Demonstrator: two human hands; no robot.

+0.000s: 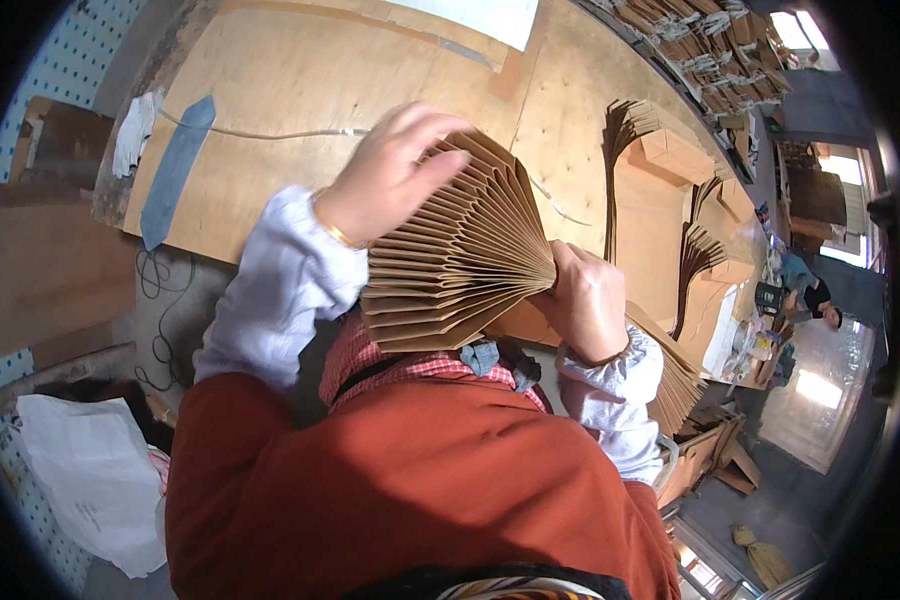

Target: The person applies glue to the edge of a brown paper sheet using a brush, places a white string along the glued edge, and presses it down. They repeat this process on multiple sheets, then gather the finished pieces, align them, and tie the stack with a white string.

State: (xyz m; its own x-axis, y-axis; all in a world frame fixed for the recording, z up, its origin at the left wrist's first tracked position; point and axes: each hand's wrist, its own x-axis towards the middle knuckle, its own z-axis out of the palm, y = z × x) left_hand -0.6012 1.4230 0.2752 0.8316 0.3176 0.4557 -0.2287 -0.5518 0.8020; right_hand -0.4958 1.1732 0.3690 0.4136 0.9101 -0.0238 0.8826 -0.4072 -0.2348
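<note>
A thick bundle of brown cardboard sheets [460, 240], seemingly folded, spreads like a fan in front of my body. Its narrow end is gripped in my right hand [588, 300], whose fingers are closed round it. My left hand [395, 175] lies over the wide, far left edge of the fan, thumb apart from the other fingers, which are partly hidden behind the sheets. Beneath the fan, a red checked cloth [370, 362] shows at my lap. More fanned brown sheets [675, 395] stick out beside my right forearm.
The plywood table [300, 80] carries a grey-blue strip [178, 172], a thin cord [270, 134] and, on the right, several brown cardboard stacks [660, 190]. Tied bundles [710, 50] are piled at the back right. A white sack [95, 485] is at lower left. Another person [815, 298] is far right.
</note>
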